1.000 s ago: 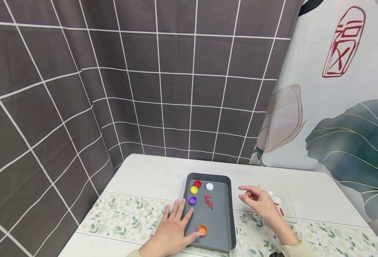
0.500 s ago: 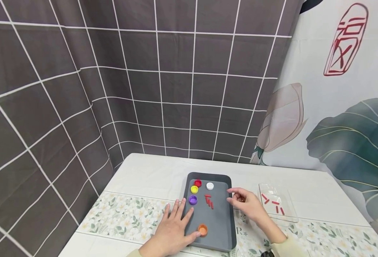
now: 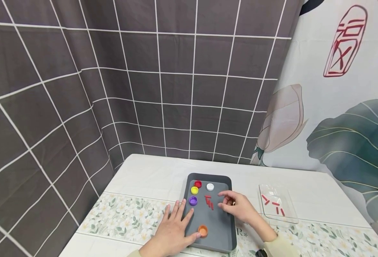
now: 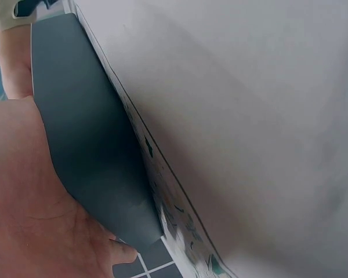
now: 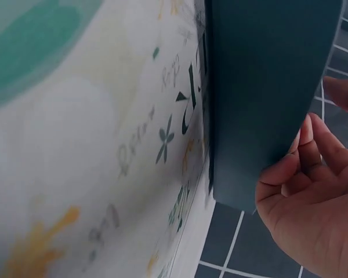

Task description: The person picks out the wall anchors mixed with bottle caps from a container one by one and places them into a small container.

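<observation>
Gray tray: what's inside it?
Red cap, yellow cap, purple cap, white cap, orange cap and red sticks. The left hand and right hand hide parts of the tray from view.

Right hand [image 3: 239,206] now over tray [image 3: 219,233]

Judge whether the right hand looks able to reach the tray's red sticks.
Probably yes: the right hand hovers partly over the gray tray, beside the red sticks, with nothing visible between.

Room on the tray [image 3: 219,228], nearward of the right grip [image 3: 237,205]; just left of it, red sticks [image 3: 209,203] block, white cap [image 3: 210,187] beyond them.
</observation>
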Tool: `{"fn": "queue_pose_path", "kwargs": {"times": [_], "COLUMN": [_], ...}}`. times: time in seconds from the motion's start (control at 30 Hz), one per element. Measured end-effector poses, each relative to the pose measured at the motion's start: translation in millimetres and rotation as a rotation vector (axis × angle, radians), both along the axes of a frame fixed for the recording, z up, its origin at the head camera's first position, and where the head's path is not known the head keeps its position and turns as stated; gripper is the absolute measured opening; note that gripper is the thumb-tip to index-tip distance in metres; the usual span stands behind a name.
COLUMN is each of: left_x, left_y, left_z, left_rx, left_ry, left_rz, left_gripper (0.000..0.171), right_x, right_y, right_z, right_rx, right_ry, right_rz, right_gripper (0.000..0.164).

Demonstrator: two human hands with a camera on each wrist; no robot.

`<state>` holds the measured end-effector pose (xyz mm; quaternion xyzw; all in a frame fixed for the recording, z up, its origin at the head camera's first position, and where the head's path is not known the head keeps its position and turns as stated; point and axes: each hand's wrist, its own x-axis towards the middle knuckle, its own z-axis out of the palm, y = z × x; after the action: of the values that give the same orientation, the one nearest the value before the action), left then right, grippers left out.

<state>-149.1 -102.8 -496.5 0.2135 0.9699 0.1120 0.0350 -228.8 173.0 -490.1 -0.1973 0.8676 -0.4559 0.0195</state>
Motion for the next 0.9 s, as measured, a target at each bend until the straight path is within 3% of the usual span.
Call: {"fn": "queue_pose_path", "kwargs": {"times": [0.23, 0.43, 0.9], "left_x": [0.1, -2.3, -1.4], "left_y": [-1.9, -3.4, -2.1], "left_z": [-1.4, -9.7, -10.3], "left_rx": [0.036, 0.045, 0.029], "left_ry": [0.01, 0.047, 0.053], "left_rz": [-0.016, -0.027, -0.024], "left_gripper": [0.086, 0.085, 0.084], "right_x": [-4.3, -9.4, -6.3], "right_y": [-11.2, -18.5, -32.0], "right_z": [-1.9, -4.6, -8.5], "right_rx": [0.138, 0.248, 0.479], "right_ry": [0.061, 0.103, 0.115], "right_rz": [0.078, 0.107, -0.054], "right_gripper": [0.032, 0.031, 0.043]}}
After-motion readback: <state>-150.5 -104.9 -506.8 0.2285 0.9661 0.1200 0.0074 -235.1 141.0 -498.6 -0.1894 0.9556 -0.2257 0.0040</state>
